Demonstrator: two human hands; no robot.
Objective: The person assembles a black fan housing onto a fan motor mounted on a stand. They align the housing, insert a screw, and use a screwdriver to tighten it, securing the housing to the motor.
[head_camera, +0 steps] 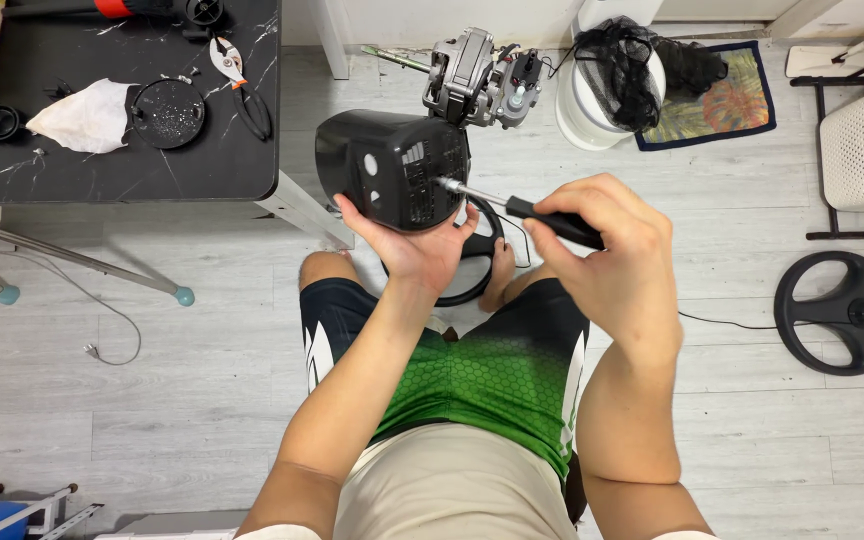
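My left hand cups a black plastic motor housing from below, its vented back face turned toward me. My right hand grips the black handle of a screwdriver, whose metal shaft points left with its tip against the housing's back face. Just beyond the housing lies the bare fan motor of metal and wires. I sit with my legs in green and black shorts below the hands.
A black marble-look table at upper left carries pliers, a round black disc, a crumpled white cloth and a small black cap. A black ring lies by my feet, a round fan base at right, and a white fan body with netting behind.
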